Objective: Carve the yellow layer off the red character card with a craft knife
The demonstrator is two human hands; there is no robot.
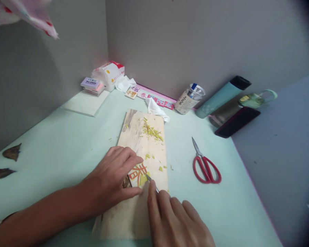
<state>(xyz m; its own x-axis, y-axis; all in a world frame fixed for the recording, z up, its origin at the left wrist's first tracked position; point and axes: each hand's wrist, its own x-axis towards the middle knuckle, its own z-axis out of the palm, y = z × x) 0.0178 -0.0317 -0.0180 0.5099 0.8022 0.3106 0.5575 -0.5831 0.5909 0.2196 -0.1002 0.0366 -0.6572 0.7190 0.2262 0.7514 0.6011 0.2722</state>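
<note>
Right grip (179, 221) around slim knife (149, 178)

Soft, muted light casts faint shadows on the board (118, 223); upper-right corner blackened.

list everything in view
wooden board: 1, beige, centre
carved piece: 1, yellow-orange, on board
shavings: many, yellow-green, on board
knife: 1, silver-bladed, at piece
scissors: 1, red-handled, right
plastic cup: 1, clear, back-right
bottles: 2, teal/green, back-right
phone: 1, black, right
crumpled tissues: 2, white, back
tissue pack: 1, red-white, back-left
stacked pads: several, purple-pink, back-left
flat slab: 1, white, back-left
leaf-like pieces: 2, brown, left
lettered tiles: several, multicoloured, back
cloth: 1, pink-white, upper-left
tabletop: 1, mint, beneath
left hand: 1, by piece
right hand: 1, gripping knife
</note>
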